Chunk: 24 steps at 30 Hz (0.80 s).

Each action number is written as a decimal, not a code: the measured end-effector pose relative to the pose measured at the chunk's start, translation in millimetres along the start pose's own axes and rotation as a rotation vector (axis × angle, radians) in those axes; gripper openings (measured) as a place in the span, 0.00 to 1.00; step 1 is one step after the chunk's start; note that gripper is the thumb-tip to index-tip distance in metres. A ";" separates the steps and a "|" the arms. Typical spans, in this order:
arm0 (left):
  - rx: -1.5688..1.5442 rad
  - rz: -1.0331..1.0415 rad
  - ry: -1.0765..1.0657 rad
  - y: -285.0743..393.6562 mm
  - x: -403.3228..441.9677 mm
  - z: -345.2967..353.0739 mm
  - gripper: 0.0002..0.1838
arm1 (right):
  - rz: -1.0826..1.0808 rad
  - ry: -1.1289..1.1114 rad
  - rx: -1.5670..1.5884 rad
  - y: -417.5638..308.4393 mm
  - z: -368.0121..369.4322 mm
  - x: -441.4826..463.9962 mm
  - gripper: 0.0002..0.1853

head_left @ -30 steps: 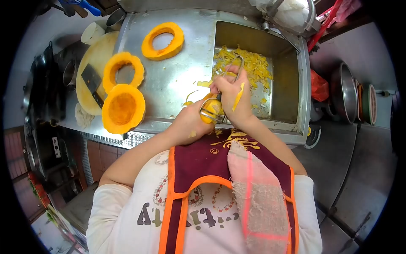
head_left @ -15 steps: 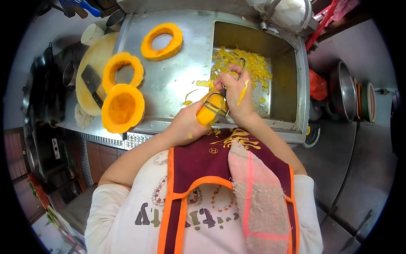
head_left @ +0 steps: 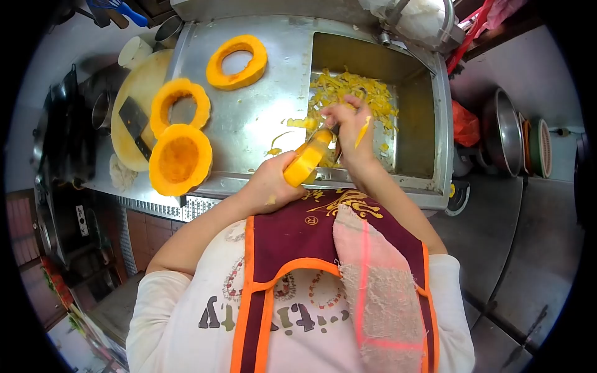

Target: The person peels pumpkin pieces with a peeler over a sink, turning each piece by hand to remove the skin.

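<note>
One cleaver [head_left: 134, 118] is laid on the round board [head_left: 147, 78] at the far left; its handle is aimed at a hollowed pumpkin end [head_left: 180, 160], placed close to the front edge of the steel counter [head_left: 233, 133]; that end appears to meet one pumpkin ring [head_left: 160, 112], while a second pumpkin ring [head_left: 239, 79] is set apart, farther back; shiny steel is spread between these three pieces and the hands; a fourth pumpkin piece [head_left: 303, 168] is gripped by the left hand [head_left: 270, 177] over the counter's front, just beside the sink; a peeler [head_left: 336, 130], mostly hidden, is held in the curled right hand [head_left: 354, 140] at that piece's far end; one strip of peel [head_left: 362, 132] is stuck to this hand; the single sink [head_left: 416, 115] is strewn with many peelings [head_left: 370, 93]; beyond its right rim, one red bag [head_left: 465, 124] and a metal bowl [head_left: 505, 137] are seen.
</note>
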State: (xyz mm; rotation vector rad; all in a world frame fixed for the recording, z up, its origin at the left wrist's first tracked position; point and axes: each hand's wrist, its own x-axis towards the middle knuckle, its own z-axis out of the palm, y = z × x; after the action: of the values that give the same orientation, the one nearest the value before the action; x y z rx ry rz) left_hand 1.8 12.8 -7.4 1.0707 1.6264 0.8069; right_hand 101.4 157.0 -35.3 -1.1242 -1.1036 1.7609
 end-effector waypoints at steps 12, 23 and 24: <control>-0.023 0.023 -0.018 -5.5 1.0 -1.6 0.16 | 0.071 -0.012 -0.038 -15.4 4.7 -2.0 0.06; -0.030 0.059 0.001 -15.2 -3.6 -5.3 0.16 | 0.361 0.305 0.096 60.5 -101.9 65.0 0.07; -0.030 0.056 0.004 -12.9 -1.6 -5.3 0.16 | 0.336 0.272 0.125 43.9 -84.8 53.1 0.09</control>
State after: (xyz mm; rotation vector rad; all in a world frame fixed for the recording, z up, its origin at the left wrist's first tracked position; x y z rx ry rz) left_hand -6.5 6.3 -16.7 1.0978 1.5887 0.8682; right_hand 157.2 212.3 -111.2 -1.4847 -0.6609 1.8280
